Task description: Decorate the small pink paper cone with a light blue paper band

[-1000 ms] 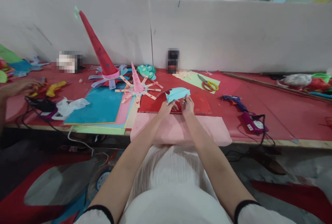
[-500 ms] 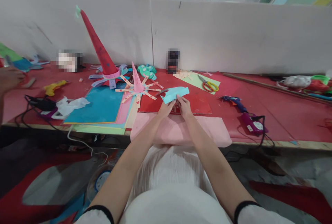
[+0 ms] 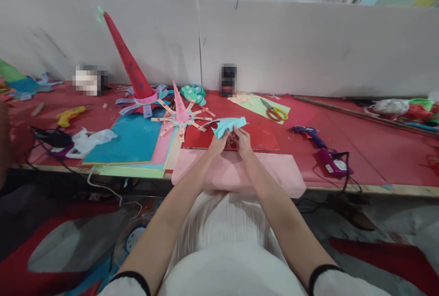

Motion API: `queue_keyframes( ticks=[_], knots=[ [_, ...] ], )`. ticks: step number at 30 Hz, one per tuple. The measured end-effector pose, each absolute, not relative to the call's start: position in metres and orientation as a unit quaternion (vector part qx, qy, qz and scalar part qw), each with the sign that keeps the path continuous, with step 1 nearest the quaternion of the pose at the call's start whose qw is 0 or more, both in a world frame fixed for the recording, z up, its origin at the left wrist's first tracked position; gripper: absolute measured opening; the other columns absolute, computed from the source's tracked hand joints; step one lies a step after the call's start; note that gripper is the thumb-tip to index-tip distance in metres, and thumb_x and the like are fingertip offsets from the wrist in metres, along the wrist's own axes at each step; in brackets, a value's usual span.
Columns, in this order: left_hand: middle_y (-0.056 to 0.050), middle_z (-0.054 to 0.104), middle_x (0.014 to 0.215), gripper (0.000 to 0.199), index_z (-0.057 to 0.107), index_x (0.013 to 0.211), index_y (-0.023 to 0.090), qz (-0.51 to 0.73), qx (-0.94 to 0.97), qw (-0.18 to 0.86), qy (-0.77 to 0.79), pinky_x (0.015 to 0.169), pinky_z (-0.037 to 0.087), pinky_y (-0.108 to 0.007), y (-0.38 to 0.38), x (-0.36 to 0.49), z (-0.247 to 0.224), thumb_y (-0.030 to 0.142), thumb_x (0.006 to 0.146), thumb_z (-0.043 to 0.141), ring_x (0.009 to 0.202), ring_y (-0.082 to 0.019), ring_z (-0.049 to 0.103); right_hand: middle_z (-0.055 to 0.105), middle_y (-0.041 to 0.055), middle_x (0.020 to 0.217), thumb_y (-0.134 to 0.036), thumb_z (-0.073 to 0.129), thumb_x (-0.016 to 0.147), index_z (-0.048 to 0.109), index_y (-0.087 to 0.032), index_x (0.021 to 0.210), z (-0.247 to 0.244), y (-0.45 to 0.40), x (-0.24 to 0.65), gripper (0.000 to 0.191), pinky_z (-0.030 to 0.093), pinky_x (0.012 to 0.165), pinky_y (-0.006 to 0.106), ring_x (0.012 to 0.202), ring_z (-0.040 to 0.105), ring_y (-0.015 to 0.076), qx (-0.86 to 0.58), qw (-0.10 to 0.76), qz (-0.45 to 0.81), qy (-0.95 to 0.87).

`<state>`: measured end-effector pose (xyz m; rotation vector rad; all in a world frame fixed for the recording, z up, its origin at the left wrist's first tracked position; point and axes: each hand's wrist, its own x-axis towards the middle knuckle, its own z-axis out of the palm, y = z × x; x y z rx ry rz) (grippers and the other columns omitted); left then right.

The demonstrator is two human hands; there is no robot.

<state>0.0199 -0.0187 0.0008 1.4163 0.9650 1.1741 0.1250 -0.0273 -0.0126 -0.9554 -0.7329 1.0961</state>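
Now both arms reach out straight, far apart near the body and coming close together at the hands. The left hand (image 3: 219, 144) and the right hand (image 3: 243, 141) are side by side above the shiny red sheet (image 3: 262, 138). Both hands hold the light blue paper (image 3: 228, 125), which is bent and is over the red sheet too. The right fingers pinch it close together, and the left fingers hold its low edge, but some fingertips are hidden. The pink paper (image 3: 274, 172) is on the near side of the red sheet. To the left of the red sheet is the little pink pointy hat (image 3: 182, 115). The scissors (image 3: 277, 113) lie behind the red sheet, and the blue glue gun (image 3: 310, 134) is to its right.
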Motion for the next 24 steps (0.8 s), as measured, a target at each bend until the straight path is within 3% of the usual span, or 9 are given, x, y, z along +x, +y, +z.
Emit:
queue_keyframes(
  ticks=[7, 16, 20, 24],
  knots=[
    [0.000, 0.062, 0.066, 0.027, 0.060, 0.077, 0.017, 0.458, 0.591, 0.523, 0.409, 0.062, 0.046, -0.023, -0.017, 0.022, 0.000, 0.043, 0.084, 0.054, 0.063, -0.011, 0.057, 0.045, -0.0071, 0.048, -0.051, 0.070, 0.065, 0.046, -0.020, 0.054, -0.010, -0.025, 0.131, 0.040, 0.032, 0.038, 0.022, 0.041, 0.039, 0.0058, -0.412, 0.723, 0.498, -0.242],
    [0.001, 0.062, 0.065, 0.020, 0.062, 0.077, 0.018, 0.457, 0.595, 0.509, 0.422, 0.059, 0.044, -0.021, -0.011, 0.023, -0.002, 0.038, 0.076, 0.064, 0.064, -0.011, 0.056, 0.046, -0.0094, 0.050, -0.032, 0.069, 0.068, 0.047, -0.020, 0.064, -0.009, -0.023, 0.136, 0.026, 0.032, 0.038, 0.019, 0.042, 0.041, 0.0048, -0.370, 0.762, 0.507, -0.160],
    [0.002, 0.054, 0.051, 0.031, 0.058, 0.062, 0.016, 0.440, 0.611, 0.507, 0.420, 0.055, 0.042, -0.022, -0.013, 0.020, -0.004, 0.041, 0.079, 0.057, 0.050, -0.009, 0.050, 0.044, -0.0097, 0.049, -0.032, 0.066, 0.073, 0.045, -0.020, 0.064, -0.008, -0.024, 0.138, 0.026, 0.032, 0.040, 0.019, 0.041, 0.038, 0.0043, -0.367, 0.766, 0.502, -0.162],
    [0.002, 0.051, 0.045, 0.037, 0.063, 0.067, 0.014, 0.440, 0.603, 0.539, 0.390, 0.052, 0.042, -0.022, -0.014, 0.018, -0.002, 0.043, 0.084, 0.048, 0.044, -0.009, 0.050, 0.043, -0.0100, 0.049, -0.035, 0.065, 0.075, 0.041, -0.020, 0.062, -0.007, -0.023, 0.138, 0.031, 0.030, 0.040, 0.019, 0.039, 0.035, 0.0035, -0.383, 0.765, 0.489, -0.169]
  ],
)
